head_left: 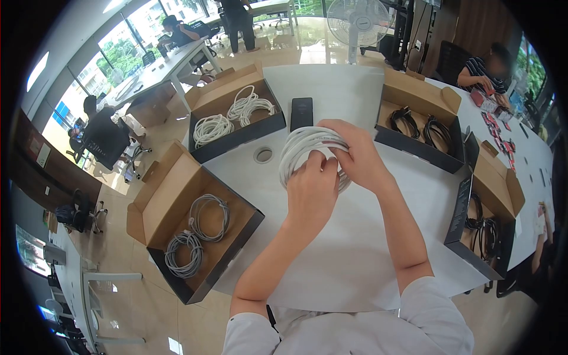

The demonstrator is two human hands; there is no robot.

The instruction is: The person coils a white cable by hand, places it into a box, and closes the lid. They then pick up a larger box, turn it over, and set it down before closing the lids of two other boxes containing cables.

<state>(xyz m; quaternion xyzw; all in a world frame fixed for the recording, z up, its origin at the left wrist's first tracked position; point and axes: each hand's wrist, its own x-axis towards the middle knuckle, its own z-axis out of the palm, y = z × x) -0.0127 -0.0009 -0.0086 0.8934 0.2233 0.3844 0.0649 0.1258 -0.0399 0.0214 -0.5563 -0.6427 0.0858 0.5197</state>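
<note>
A coil of white cable [293, 151] is held up over the white table [355, 236]. My right hand [356, 155] grips its right side, with the fingers over the top and the thumb in front. My left hand [310, 188] is closed at the front of the coil, its fingers curled into the loop. Just behind the coil lies a black phone-like device [302, 112]. An open box at the upper left [236, 137] contains white cable coils [248, 107].
Grey coils [184, 254] lie in an open box [222, 269] at the lower left. Two open boxes at the right [417, 149] [480, 260] hold black cables. A round table hole [262, 155] is left of the coil. Other people sit or stand farther off.
</note>
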